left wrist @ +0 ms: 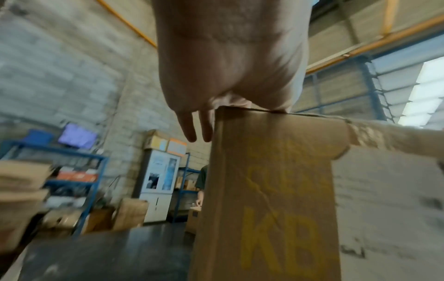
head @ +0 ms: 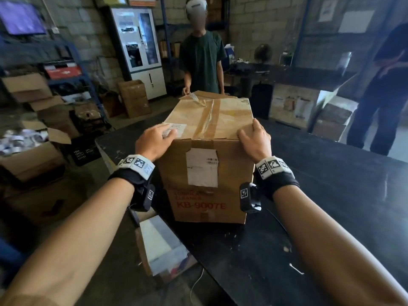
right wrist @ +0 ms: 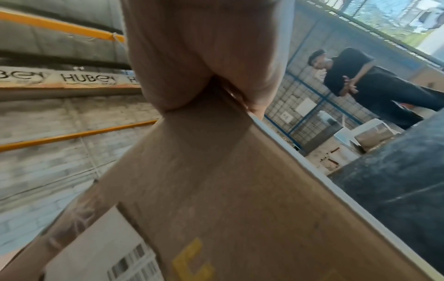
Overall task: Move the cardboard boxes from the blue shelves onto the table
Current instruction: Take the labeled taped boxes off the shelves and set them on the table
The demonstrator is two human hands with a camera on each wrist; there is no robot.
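Note:
A tall brown cardboard box [head: 212, 120], taped on top and printed KB-9007E, stands on the black table [head: 331, 195] near its left end. My left hand [head: 154, 140] rests on the box's near left top corner, fingers spread over a white label. In the left wrist view the palm [left wrist: 228, 66] sits on the top edge of the box [left wrist: 276, 190], and two fingers [left wrist: 190, 129] hang straight beside it. My right hand [head: 256, 138] lies over the near right top corner, its palm [right wrist: 204, 57] pressed on the box edge [right wrist: 228, 190]. Blue shelves [head: 84, 80] stand at the left wall.
A person in a green shirt [head: 202, 60] stands at the box's far end with hands near its edge. Another person in dark clothes [head: 384, 85] stands at the right. Open boxes [head: 33, 155] crowd the floor on the left, one [head: 163, 246] beside the table's near corner.

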